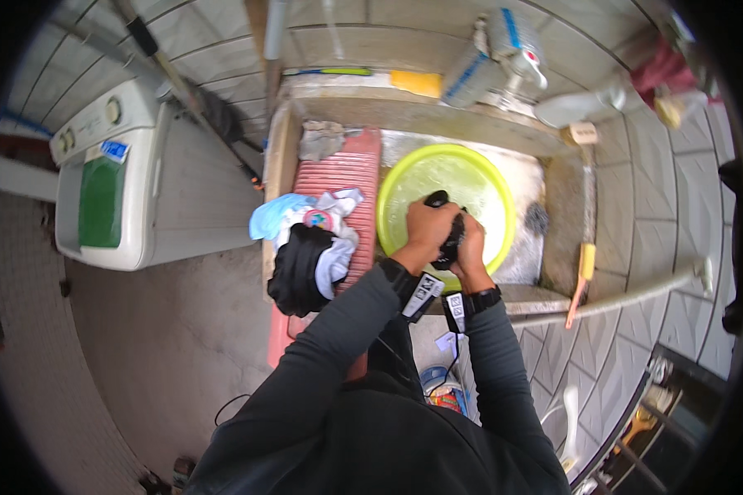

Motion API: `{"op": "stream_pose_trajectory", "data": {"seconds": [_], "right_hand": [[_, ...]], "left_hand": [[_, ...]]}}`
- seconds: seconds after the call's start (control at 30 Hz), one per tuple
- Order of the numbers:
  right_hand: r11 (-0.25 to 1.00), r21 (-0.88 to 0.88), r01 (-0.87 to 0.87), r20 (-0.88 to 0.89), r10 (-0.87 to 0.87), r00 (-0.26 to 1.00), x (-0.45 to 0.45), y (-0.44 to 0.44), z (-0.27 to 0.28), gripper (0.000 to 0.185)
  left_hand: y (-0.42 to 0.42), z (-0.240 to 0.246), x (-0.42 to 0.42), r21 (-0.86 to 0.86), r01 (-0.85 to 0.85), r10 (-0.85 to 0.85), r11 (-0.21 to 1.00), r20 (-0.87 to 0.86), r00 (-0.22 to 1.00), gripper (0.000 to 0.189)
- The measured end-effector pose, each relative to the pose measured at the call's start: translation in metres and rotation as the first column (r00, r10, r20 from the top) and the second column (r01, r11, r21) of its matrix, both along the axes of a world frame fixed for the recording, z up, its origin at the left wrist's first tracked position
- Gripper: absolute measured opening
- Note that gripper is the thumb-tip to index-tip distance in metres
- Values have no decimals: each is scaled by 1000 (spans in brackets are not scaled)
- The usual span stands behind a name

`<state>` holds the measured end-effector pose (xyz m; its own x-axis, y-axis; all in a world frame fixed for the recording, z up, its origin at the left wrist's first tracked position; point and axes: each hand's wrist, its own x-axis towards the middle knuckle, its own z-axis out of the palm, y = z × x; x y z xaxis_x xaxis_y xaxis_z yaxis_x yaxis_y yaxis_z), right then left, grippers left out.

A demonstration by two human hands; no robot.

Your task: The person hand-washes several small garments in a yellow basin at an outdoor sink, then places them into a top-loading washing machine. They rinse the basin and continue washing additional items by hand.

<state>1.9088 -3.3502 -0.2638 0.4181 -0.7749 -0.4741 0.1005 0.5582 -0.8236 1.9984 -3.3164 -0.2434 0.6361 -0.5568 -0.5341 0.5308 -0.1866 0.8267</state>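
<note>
Both my left hand (430, 226) and my right hand (470, 244) grip a wet, bunched black cloth (451, 242). They hold it over a yellow-green plastic basin (385, 213) with cloudy, foamy water, which stands in a concrete sink. Part of the cloth sticks out above my left hand; the rest is pressed between my palms. To the left, a pink ribbed washboard (362, 167) carries a pile of clothes: a black garment (300, 272), a light blue cloth (278, 213) and white pieces with a round print. A grey rag (322, 141) lies at its top.
A dark scouring pad (537, 218) lies right of the basin. On the sink's back ledge are a yellow sponge (416, 83), a toothbrush (337, 72) and plastic bottles (514, 37). A long-handled brush (587, 216) rests along the right edge. At left stands a washing machine (192, 185).
</note>
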Motion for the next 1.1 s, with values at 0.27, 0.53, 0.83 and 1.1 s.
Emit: {"op": "stream_pose_trajectory", "data": {"seconds": [0.27,0.53,0.83,1.1], "right_hand": [[927,374,-18,201,-62,978,-4,8,11,27],[933,312,-180,396,45,917,-1,23,52,50],[433,-575,-694,-276,696,663,9,129,88,75],[252,-629,-736,-439,666,603,6,150,51,63]], "left_hand": [[7,14,4,80,180,-196,980,302,933,10],[52,62,45,335,512,-609,791,517,602,69],[235,155,122,580,569,-797,583,544,262,76],[281,123,126,590,565,-813,577,482,327,60]]}}
